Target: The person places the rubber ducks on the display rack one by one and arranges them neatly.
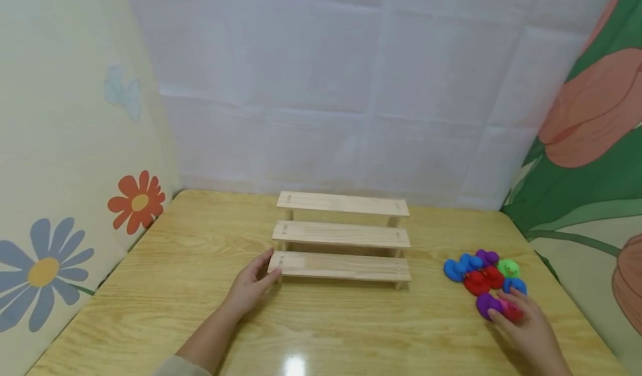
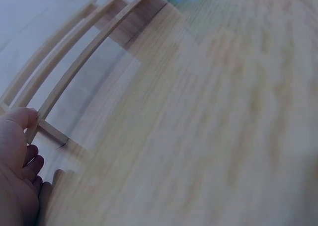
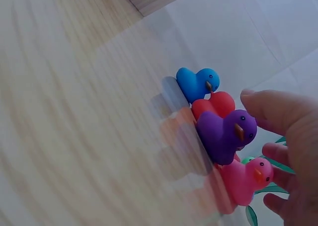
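A three-step wooden display stand point(image 1: 341, 265) stands mid-table. At the left end of its lowest step, my left hand point(image 1: 247, 291) grips the wood between thumb and fingers; the left wrist view shows the thumb at the board's edge and curled fingers below. Over on the right, my right hand point(image 1: 535, 331) reaches around a purple rubber duck point(image 3: 226, 136) and a pink rubber duck point(image 3: 244, 180). Its thumb point(image 3: 271, 107) is beside the purple duck's head, and its fingers are loosely spread near the pink one. Whether any finger touches a duck, I cannot tell.
Behind those two sit several more rubber ducks: blue point(image 1: 455, 270), red point(image 1: 476, 283), purple point(image 1: 487, 257) and green point(image 1: 509, 268). A white cloth point(image 1: 311, 86) hangs behind the wooden table point(image 1: 165, 287). Flower-printed cloths flank both sides.
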